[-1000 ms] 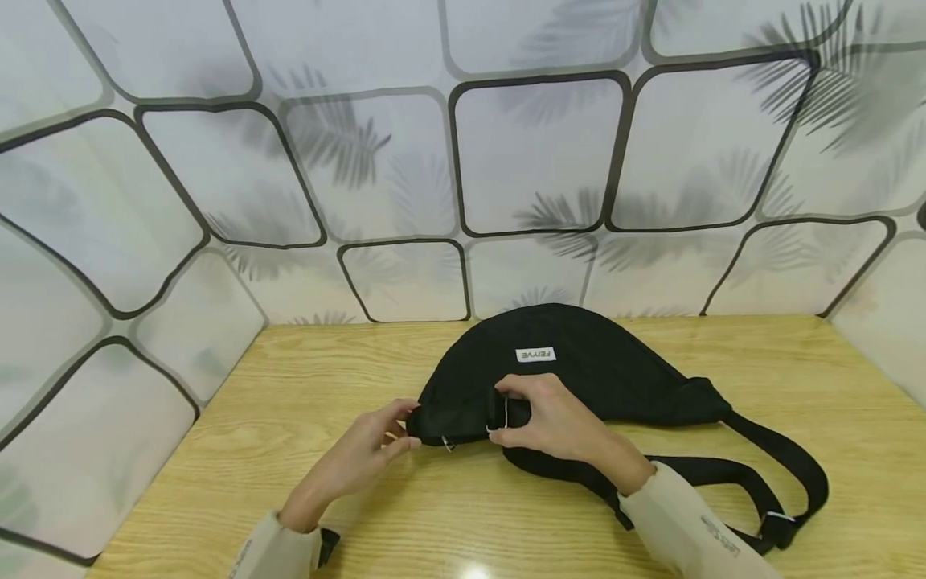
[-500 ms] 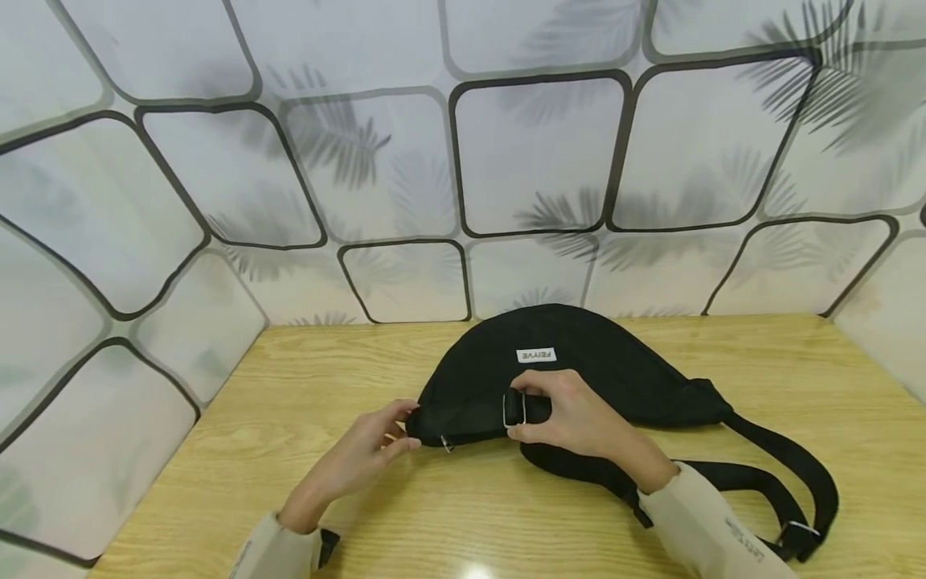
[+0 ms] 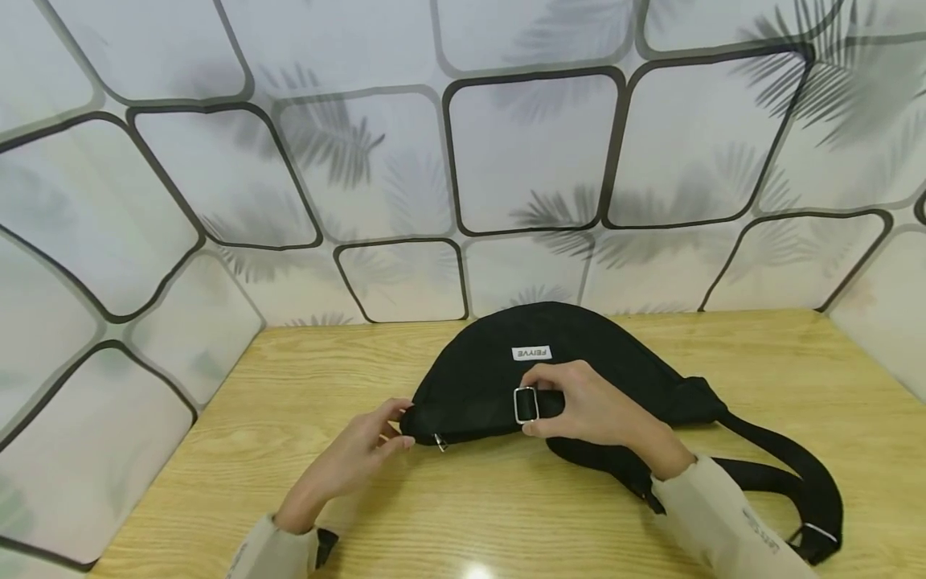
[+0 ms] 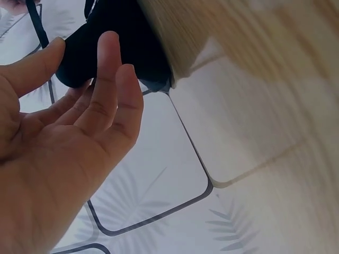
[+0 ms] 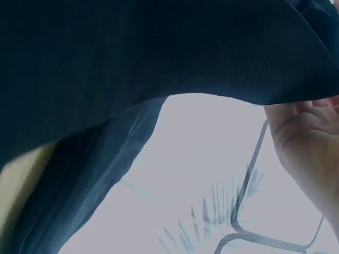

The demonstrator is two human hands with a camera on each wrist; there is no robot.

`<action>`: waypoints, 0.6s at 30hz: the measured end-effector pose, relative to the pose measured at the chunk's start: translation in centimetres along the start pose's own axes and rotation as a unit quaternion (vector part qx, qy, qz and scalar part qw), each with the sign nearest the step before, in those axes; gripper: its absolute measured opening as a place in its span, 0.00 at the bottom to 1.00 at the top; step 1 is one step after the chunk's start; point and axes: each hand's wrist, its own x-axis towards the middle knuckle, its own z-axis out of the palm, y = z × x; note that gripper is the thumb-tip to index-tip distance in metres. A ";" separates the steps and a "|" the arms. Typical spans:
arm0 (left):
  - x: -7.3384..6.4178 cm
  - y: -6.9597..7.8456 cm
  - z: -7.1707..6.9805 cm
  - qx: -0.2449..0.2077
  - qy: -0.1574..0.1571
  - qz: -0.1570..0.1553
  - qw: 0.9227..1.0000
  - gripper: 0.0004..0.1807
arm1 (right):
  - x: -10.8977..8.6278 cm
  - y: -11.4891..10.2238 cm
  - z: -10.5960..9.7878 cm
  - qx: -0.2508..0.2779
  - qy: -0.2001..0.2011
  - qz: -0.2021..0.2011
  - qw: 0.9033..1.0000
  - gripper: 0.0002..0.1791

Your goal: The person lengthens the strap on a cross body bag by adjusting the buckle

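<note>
A black waist bag [image 3: 470, 378] with a small white label lies on the table, its curved edge toward the back wall. At its left end, my left hand [image 3: 356, 457] pinches the tip between thumb and fingers, beside a metal zipper pull [image 3: 440, 442]. The left wrist view shows the thumb and fingers of the left hand [image 4: 79, 127] about that dark end. Over the bag's front, my right hand [image 3: 589, 406] holds the black strap by its metal slide buckle [image 3: 526, 405]. In the right wrist view, the strap [image 5: 159, 47] hides most of the right hand [image 5: 310, 143].
The loose strap loop [image 3: 817, 482] trails over the right side of the wooden table [image 3: 289, 386], with a second adjuster [image 3: 813, 543] near the front. Patterned panels [image 3: 535, 153] rise behind the table and on both sides.
My right hand has moved a little to the right with the slide buckle along the strap. The loop's adjuster has shifted right and nearer the front. The left hand keeps its hold.
</note>
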 end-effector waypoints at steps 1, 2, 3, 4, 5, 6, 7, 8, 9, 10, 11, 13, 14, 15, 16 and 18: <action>0.0 0.0 0.0 0.000 -0.001 -0.001 1.000 0.21 | 0.0 0.1 -0.1 -0.002 -0.003 0.001 1.000 0.18; 0.0 -0.1 0.0 -0.001 -0.002 -0.001 1.000 0.21 | 0.0 0.1 -0.2 -0.005 -0.005 0.002 1.000 0.18; 0.0 -0.1 0.0 -0.002 -0.004 0.000 1.000 0.21 | -0.1 0.2 -0.2 -0.007 -0.007 0.002 1.000 0.18; 0.1 -0.1 0.0 -0.001 -0.006 0.001 1.000 0.21 | -0.1 0.3 -0.2 -0.007 -0.010 0.001 1.000 0.18; 0.1 -0.1 0.0 -0.002 -0.009 -0.001 1.000 0.21 | -0.1 0.3 -0.1 -0.005 -0.013 0.001 1.000 0.18; 0.1 -0.1 -0.1 -0.004 -0.012 -0.003 1.000 0.21 | -0.1 0.3 -0.1 -0.005 -0.013 0.003 1.000 0.18; 0.1 0.0 -0.1 -0.003 -0.014 -0.004 1.000 0.22 | 0.0 0.3 0.0 -0.004 -0.013 0.005 1.000 0.18; 0.1 0.1 -0.2 -0.002 -0.016 -0.005 1.000 0.22 | 0.0 0.3 0.1 -0.003 -0.011 0.007 1.000 0.17; 0.1 0.2 -0.2 -0.001 -0.017 -0.007 1.000 0.22 | 0.0 0.3 0.1 0.002 -0.011 0.009 1.000 0.17; 0.1 0.4 -0.3 0.001 -0.018 -0.012 1.000 0.23 | 0.0 0.3 0.2 0.005 -0.011 0.010 1.000 0.17; 0.1 0.6 -0.4 0.002 -0.017 -0.016 1.000 0.24 | 0.0 0.2 0.3 0.006 -0.010 0.013 1.000 0.17; 0.3 1.2 -0.6 0.012 -0.007 -0.012 1.000 0.26 | 0.1 0.2 0.4 0.011 -0.007 0.013 1.000 0.17; 0.4 1.5 -0.7 0.014 -0.003 -0.011 1.000 0.27 | 0.1 0.2 0.4 0.011 -0.007 0.012 1.000 0.17; 0.6 1.9 -0.7 0.015 0.003 -0.011 1.000 0.28 | 0.2 0.3 0.5 0.011 -0.006 0.011 1.000 0.17; 0.8 2.3 -0.8 0.017 0.008 -0.008 1.000 0.29 | 0.2 0.3 0.5 0.009 -0.005 0.007 1.000 0.17; 1.4 3.0 -0.7 0.014 0.014 0.000 1.000 0.29 | 0.3 0.3 0.4 0.006 -0.005 0.004 1.000 0.17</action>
